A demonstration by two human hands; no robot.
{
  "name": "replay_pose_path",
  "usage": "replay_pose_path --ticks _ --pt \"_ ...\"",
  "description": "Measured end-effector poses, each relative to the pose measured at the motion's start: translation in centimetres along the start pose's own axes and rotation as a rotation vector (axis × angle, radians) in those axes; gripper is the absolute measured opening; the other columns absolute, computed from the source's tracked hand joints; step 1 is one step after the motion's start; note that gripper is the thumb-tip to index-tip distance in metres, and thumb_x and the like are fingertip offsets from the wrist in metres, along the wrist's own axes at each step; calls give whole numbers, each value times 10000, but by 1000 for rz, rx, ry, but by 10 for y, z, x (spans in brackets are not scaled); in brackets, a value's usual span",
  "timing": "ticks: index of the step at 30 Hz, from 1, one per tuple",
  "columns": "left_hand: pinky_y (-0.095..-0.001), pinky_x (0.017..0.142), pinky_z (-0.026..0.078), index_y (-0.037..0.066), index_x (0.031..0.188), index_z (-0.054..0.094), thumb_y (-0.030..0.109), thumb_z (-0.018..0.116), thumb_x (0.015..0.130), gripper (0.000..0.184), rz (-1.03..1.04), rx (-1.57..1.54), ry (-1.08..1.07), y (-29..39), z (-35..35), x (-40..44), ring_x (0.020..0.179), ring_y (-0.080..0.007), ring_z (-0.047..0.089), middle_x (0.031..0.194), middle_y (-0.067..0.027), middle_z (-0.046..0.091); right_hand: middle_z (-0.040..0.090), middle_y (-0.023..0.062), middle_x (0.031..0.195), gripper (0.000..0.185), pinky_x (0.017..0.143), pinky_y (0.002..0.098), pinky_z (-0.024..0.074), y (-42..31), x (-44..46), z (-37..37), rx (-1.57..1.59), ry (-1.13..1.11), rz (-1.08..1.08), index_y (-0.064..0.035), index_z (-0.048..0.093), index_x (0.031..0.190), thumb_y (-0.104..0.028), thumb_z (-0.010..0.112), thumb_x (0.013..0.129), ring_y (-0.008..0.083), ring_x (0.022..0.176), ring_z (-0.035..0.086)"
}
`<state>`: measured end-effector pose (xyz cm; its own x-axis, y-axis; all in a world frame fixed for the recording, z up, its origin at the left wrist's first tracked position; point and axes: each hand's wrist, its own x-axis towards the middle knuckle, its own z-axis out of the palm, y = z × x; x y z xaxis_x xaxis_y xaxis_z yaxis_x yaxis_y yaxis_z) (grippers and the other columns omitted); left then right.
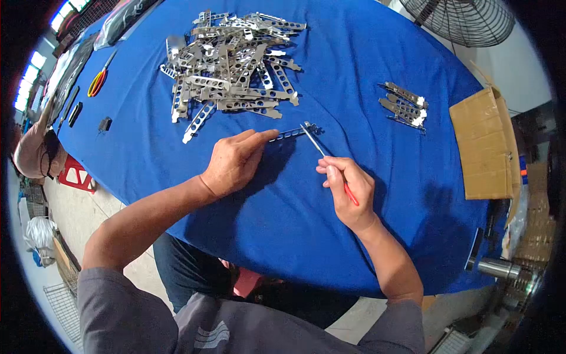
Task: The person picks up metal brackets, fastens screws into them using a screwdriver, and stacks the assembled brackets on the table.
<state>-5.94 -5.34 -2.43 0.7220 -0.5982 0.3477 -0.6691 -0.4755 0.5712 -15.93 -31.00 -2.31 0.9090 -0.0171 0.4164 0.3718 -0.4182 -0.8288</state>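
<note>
My left hand (237, 160) pinches one end of a slim perforated metal bracket (290, 134), holding it just above or against the blue cloth; I cannot tell which. In my right hand (349, 192) is a red-handled file (315, 141), a thin tapered metal shaft pointing up and left. Its tip meets or overlaps the bracket near the far end. A large heap of similar brackets (233, 65) lies beyond my left hand. To the right, a small row of brackets (404, 106) lies side by side.
Blue cloth (365, 59) covers the table. Scissors with orange-yellow handles (98, 82), a dark knife (75, 114) and a small black object (105, 124) lie on the left. A cardboard box (484, 144) stands at the right edge, a fan (460, 20) behind. Another person (40, 147) is far left.
</note>
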Motion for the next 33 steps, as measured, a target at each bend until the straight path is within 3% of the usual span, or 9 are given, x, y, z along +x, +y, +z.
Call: replay_pose_path --ticks 11,14,17,20,32,33 --pt "-421 630 501 65 1336 674 -70 596 961 406 0 -3 11 0 1 0 657 -307 600 775 -136 573 753 178 958 102 675 340 618 -1 1 -2 -36 -4 -45 43 667 1061 -32 600 1044 235 787 776" --pt "-423 637 505 66 1341 672 -69 596 958 413 -4 5 6 -2 2 -1 661 -310 605 783 -138 581 751 173 943 102 679 342 615 -3 -1 -3 -41 -16 11 43 668 1058 -34 603 1043 235 783 771" --pt "-423 639 507 63 1341 671 -68 594 959 411 15 10 10 -2 2 -1 667 -312 611 791 -141 589 751 172 934 111 676 341 612 3 -2 -3 -61 -39 -128 42 669 1056 -43 598 1048 232 775 768" --pt "-419 636 505 57 1335 673 -65 594 960 402 8 0 10 -3 3 0 671 -310 615 796 -141 594 753 175 938 107 673 343 612 -2 0 -4 -26 19 13 46 668 1048 -37 600 1045 234 768 766" --pt "-416 611 497 62 1334 678 -60 600 962 399 13 10 13 0 1 1 642 -295 598 758 -129 562 758 170 968 85 708 351 626 6 -1 -7 4 -47 2 44 673 1060 -24 627 1034 241 805 775" --pt "-416 608 496 63 1333 679 -59 601 962 398 17 18 14 0 1 1 639 -297 597 757 -130 563 757 171 964 81 708 353 626 7 0 -6 -45 -53 -74 43 673 1058 -21 630 1031 247 803 775"
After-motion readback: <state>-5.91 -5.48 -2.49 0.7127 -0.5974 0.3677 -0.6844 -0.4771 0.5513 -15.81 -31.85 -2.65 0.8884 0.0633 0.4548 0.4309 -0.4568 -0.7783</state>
